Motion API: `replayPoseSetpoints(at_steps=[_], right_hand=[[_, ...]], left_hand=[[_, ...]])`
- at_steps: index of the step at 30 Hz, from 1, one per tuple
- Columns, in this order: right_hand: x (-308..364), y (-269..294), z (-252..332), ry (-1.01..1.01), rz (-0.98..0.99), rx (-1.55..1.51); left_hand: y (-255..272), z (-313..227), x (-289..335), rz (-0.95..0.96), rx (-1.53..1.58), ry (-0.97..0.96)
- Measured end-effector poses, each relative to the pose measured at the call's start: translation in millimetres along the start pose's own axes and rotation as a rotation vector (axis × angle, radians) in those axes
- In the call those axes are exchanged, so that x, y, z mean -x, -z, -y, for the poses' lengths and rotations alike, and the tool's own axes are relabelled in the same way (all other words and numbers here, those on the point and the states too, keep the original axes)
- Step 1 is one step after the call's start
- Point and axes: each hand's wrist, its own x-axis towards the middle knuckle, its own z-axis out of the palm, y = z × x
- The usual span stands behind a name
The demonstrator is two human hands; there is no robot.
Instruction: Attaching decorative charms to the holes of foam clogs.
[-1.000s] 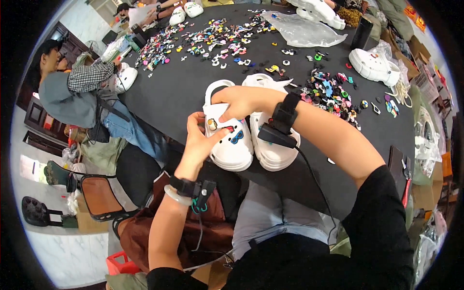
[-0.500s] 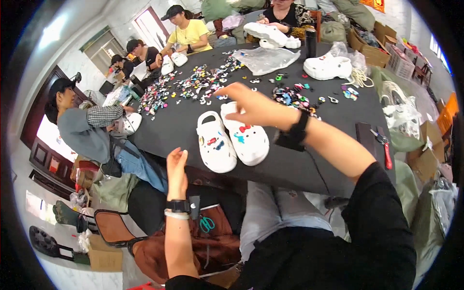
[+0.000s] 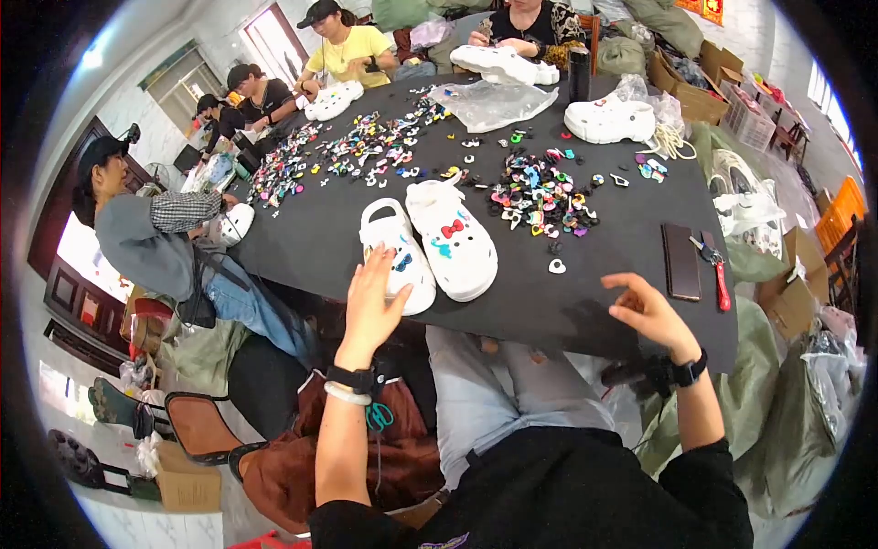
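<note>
Head view — black table [image 3: 622, 238], crowded workroom

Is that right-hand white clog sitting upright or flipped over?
Upright: the right white clog shows its top, with a red bow charm, resting sole-down on the black table.

dark phone [image 3: 679, 262]; red-handled cutter [image 3: 719, 275], clear plastic bag [image 3: 489, 102], colourful charm pile [image 3: 540, 191]

- Bright, even daylight; windows at upper left and far right blow out.
- Soft shadows under hands.
- Fisheye bends edges; black corners.
- Slight blur at the rim.
</note>
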Motion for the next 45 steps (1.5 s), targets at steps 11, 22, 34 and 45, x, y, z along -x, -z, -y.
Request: replayPoseSetpoints(at_steps=[11, 22, 34, 45], right_hand=[[2.2, -43.8, -13.2, -0.095, -0.266, 0.096], [-25.3, -75.8, -9.8, 0.167, -0.410, 0.667], [-29.5, -73.5, -13.5, 0.168, -0.428, 0.704], [-34.1, -76.2, -11.0, 0.136, -0.422, 0.718]], left_hand=[[31.2, 6.1, 36.5, -0.303, 0.036, 0.220], [16.5, -24.4, 45.8, -0.107, 0.051, 0.207], [21.4, -20.6, -12.5, -0.138, -0.049, 0.174], [-1.7, -12.9, -6.5, -0.073, -0.013, 0.146]])
